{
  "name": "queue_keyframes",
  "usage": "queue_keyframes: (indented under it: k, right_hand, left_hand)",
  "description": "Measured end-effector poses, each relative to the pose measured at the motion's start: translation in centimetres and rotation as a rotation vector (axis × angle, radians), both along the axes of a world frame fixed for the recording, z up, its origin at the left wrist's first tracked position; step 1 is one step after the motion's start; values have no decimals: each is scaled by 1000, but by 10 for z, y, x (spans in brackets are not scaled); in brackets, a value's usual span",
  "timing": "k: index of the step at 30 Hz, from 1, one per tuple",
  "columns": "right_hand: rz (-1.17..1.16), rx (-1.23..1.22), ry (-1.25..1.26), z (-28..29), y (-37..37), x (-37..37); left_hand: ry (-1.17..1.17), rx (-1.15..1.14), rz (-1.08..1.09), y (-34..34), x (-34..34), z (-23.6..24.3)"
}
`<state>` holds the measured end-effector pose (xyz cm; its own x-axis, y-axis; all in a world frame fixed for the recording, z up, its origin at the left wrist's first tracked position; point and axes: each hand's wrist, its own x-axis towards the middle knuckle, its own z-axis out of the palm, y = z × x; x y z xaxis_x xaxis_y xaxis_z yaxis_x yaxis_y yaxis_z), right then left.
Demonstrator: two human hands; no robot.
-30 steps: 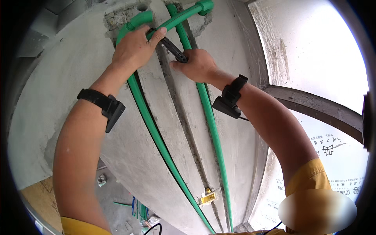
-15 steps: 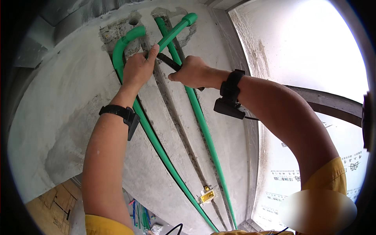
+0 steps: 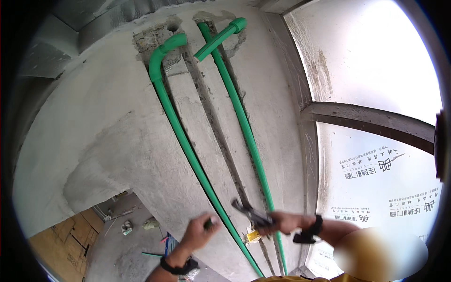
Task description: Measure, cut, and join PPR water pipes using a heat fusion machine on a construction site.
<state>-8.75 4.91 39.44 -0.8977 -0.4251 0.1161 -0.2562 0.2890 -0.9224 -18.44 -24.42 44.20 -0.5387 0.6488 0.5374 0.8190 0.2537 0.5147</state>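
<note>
My left hand (image 3: pixel 199 232), low in the middle, is closed around a small dark greenish piece (image 3: pixel 209 223), mostly hidden by the fingers. To its right, my right hand (image 3: pixel 282 221) grips a black hand cutting tool (image 3: pixel 246 211), held over the wall near a yellow junction box (image 3: pixel 253 237). Above them, two long green pipes (image 3: pixel 183 150) lie in chases cut into the grey wall (image 3: pixel 108 94). The left one bends at a green elbow (image 3: pixel 157 61); a short crossing pipe (image 3: pixel 213 42) with an elbow lies over the right one, its free end open.
A window frame (image 3: pixel 366 113) with frosted, printed panes borders the right. At lower left, an opening shows floor (image 3: pixel 117 249) with scattered pipe offcuts and small items, plus brown boarding (image 3: pixel 61 239). A round hole (image 3: pixel 173 27) is at the wall's top.
Both hands have dropped from the upper crossing pipe to the bottom of the view. The tool left the pipe with my right hand, and the crossing pipe's free end is now uncovered.
</note>
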Motion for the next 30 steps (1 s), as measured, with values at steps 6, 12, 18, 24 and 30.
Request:
queue_keyframes:
  k: [6, 12, 18, 24, 30]
  right_hand:
    - [-413, 233, -509, -328, -8, 62]
    - [-335, 84, -495, -297, -25, 72]
    - [-295, -357, -525, -194, -78, 40]
    - [-453, -457, -508, -207, -90, 48]
    - [-528, -480, -509, -239, -61, 85]
  left_hand:
    - [-438, -424, 424, -212, 20, -377]
    - [-397, -338, 816, -255, 69, -435]
    - [-1196, -43, -126, -36, 84, -288]
    - [-1248, -285, -122, 7, 101, -309]
    - [-662, -845, -32, 13, 86, -295]
